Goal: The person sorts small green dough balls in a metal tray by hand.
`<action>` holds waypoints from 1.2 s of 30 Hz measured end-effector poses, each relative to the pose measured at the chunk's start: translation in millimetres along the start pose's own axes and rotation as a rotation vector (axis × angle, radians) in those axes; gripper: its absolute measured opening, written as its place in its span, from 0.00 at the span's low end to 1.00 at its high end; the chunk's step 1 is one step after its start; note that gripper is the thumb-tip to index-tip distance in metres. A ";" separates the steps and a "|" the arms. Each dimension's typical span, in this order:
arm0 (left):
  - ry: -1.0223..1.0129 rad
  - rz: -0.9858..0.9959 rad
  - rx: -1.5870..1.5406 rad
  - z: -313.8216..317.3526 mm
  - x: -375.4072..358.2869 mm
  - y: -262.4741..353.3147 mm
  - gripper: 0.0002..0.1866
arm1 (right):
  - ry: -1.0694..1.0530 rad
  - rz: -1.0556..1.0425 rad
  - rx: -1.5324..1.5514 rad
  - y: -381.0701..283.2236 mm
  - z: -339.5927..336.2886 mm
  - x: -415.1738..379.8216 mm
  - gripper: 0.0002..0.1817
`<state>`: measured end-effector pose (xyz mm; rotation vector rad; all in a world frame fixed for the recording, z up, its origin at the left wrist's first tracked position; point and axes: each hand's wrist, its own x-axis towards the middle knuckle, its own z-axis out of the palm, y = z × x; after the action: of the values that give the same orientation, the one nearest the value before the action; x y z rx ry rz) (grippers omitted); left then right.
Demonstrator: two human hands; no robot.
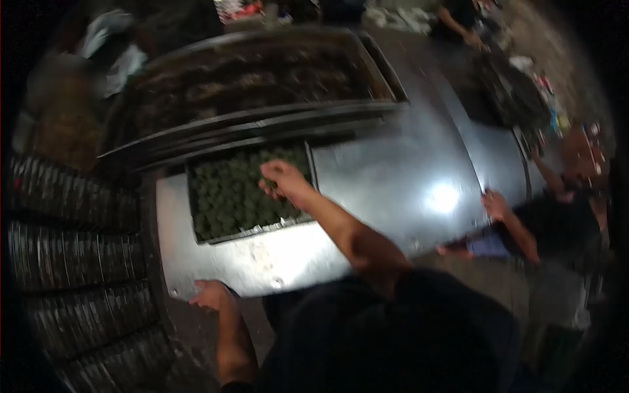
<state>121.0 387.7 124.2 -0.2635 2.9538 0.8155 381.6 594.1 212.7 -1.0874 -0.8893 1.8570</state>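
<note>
A shallow rectangular tray lies on the shiny metal table, filled with dark green round balls. Over the tray's right half is my right hand, its fingers curled together. Whatever it may hold is too small and blurred to make out. My left hand is at the table's near left corner, thumb and fingers closed about the metal edge.
Behind the tray stands a long dark metal trough with a raised rim. Stacked racks fill the left side. To the right, a co-worker's hand touches the table edge; another person's arm shows at the far right.
</note>
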 end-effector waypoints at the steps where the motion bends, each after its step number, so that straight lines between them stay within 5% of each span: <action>1: 0.079 0.043 0.090 25.6 17.1 -16.8 0.46 | -0.012 0.010 0.066 -4.1 3.3 -1.8 0.18; 6: 0.128 0.036 0.080 13.9 11.3 -4.9 0.46 | 0.058 0.281 0.398 -17.2 -17.6 -1.8 0.20; 13: 0.080 -0.004 0.098 7.2 8.0 4.3 0.46 | 0.016 0.052 0.227 -54.7 -0.4 -27.1 0.28; 17: 0.045 -0.009 0.097 -0.2 2.1 6.1 0.46 | 0.034 -0.044 0.195 -73.3 18.6 -31.9 0.20; 19: 0.056 -0.009 0.094 2.3 4.5 5.0 0.46 | -0.126 -0.019 0.207 -62.9 -11.6 -23.3 0.18; 21: 0.060 -0.008 0.088 3.8 6.2 3.0 0.46 | -0.007 0.113 0.420 -55.8 -23.2 -17.1 0.17; 26: 0.077 0.000 0.081 7.8 7.6 0.1 0.46 | 0.085 -0.014 0.060 -81.6 -5.8 -43.1 0.30; 31: -0.050 -0.029 0.025 -20.0 -9.2 18.8 0.45 | 0.064 -0.001 -0.092 -78.9 6.5 -58.5 0.25; 36: 0.059 0.006 0.055 2.3 2.8 1.8 0.45 | -0.005 0.179 0.247 -46.8 -8.9 -49.3 0.18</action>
<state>117.9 390.1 122.9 -0.2807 3.0279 0.7386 418.4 572.8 266.5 -1.0344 -0.5605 2.0544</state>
